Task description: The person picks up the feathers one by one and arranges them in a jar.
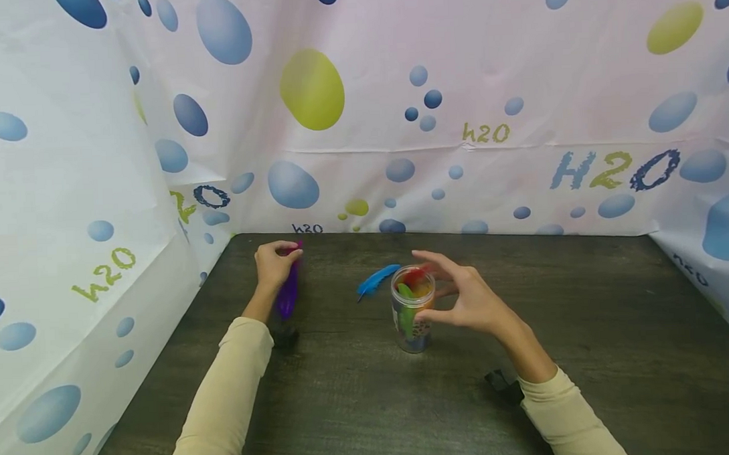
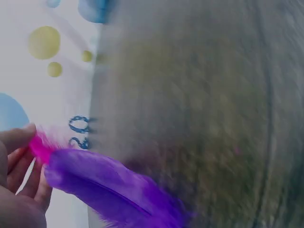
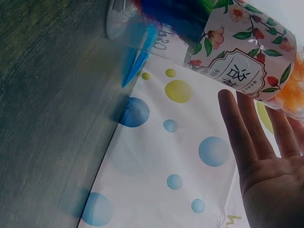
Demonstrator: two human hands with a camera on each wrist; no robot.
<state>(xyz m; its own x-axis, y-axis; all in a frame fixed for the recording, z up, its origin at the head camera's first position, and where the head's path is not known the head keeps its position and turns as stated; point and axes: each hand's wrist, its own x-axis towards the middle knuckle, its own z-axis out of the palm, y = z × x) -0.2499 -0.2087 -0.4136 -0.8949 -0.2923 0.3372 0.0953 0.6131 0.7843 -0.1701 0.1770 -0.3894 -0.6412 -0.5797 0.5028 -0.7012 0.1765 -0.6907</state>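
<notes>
At the left side of the table my left hand (image 1: 274, 265) pinches feathers between thumb and fingertips. A purple feather (image 1: 288, 296) hangs down from it. The left wrist view shows a pink feather (image 2: 42, 148) at the fingertips beside the purple one. My right hand (image 1: 472, 301) is spread around the right side of a clear jar (image 1: 398, 323), its fingers straight. In the right wrist view the fingers stand beside the jar's flowered label (image 3: 237, 71). Inside the jar are colourful feathers, including a green feather (image 1: 406, 316) and a blurred red one at the mouth.
Behind the jar, to its left, a bright blue feather (image 1: 378, 279) lies on the dark wood-look table (image 1: 346, 389). A white sheet (image 1: 384, 106) with blue and green spots rises along the table's back and sides. Dark devices (image 1: 502, 385) sit under both wrists.
</notes>
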